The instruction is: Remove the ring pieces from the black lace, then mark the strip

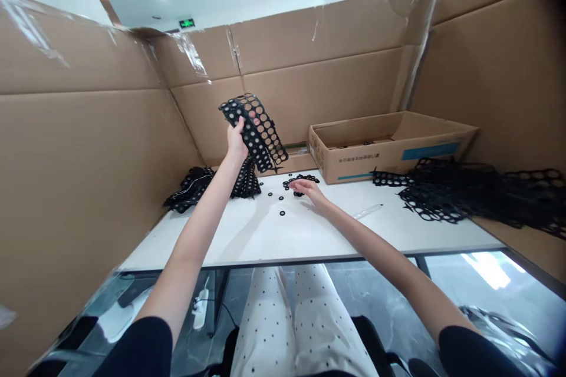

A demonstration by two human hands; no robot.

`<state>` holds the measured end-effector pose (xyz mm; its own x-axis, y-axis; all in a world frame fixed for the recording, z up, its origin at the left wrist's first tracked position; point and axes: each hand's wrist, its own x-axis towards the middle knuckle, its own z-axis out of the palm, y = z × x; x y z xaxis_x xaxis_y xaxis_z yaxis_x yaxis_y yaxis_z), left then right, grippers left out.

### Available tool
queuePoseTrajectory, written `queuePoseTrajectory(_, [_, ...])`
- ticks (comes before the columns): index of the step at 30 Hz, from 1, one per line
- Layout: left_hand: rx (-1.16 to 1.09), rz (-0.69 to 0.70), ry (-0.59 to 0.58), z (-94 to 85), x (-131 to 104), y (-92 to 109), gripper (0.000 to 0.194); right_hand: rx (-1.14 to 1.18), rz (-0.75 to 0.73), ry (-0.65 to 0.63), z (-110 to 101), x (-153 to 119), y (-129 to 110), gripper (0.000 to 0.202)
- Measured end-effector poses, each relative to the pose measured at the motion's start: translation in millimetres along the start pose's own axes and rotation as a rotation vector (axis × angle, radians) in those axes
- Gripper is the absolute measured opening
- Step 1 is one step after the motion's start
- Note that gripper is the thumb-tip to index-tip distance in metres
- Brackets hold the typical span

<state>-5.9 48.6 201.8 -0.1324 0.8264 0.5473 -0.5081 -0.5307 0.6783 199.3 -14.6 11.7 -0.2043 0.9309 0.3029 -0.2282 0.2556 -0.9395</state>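
My left hand (pixel 237 140) is closed on a black perforated sheet (pixel 259 132), held up at a tilt above the table. The sheet has rows of round holes; fingertips show through some of them. My right hand (pixel 308 189) is low over the table, its fingers stretched out and a little apart, beside a small pile of black rings (pixel 309 178). Nothing shows between those fingers. Several loose rings (pixel 282 212) lie on the white tabletop to its left. Behind my left wrist sits a stack of similar black perforated sheets (pixel 245 182).
An open cardboard box (pixel 349 162) stands at the back right. A heap of black perforated scraps (pixel 460 191) lies at the right, partly past the table edge. A clear pen-like stick (pixel 368 211) rests on the white table (pixel 265 241). Tall cardboard walls (pixel 309 79) surround it.
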Motion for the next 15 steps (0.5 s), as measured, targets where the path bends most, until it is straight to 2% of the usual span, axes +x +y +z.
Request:
queuePoseTrajectory(3, [0.020, -0.014, 0.005, 5.0, 7.2, 23.0, 0.026, 0.135, 0.097, -0.330, 30.3, -15.4, -8.2, 0.037])
queuePoseTrajectory(6, [0.056, -0.126, -0.031, 6.2, -5.6, 34.6, 0.025, 0.333, 0.372, -0.712, 59.7, -34.5, -4.0, 0.046])
queuePoseTrajectory(7, [0.060, -0.177, -0.052, 5.7, -13.1, 35.7, 0.025, 0.354, 0.423, -0.758, 65.2, -38.0, 0.7, 0.045])
queuePoseTrajectory(9, [0.044, -0.289, -0.085, 3.5, -29.8, 35.7, 0.024, 0.350, 0.452, -0.719, 66.0, -35.7, 12.0, 0.039])
queuePoseTrajectory(10, [0.029, -0.342, -0.099, 2.3, -38.2, 35.7, 0.024, 0.340, 0.442, -0.627, 61.6, -29.7, 17.3, 0.035])
queuePoseTrajectory(13, [-0.005, -0.549, -0.159, 1.3, -60.3, 43.0, 0.025, 0.295, 0.330, -0.213, 37.0, -0.7, 28.6, 0.017])
queuePoseTrajectory(15, [0.003, -0.673, -0.205, 3.6, -72.3, 54.7, 0.025, 0.274, 0.290, -0.120, 20.9, 16.4, 33.2, 0.016])
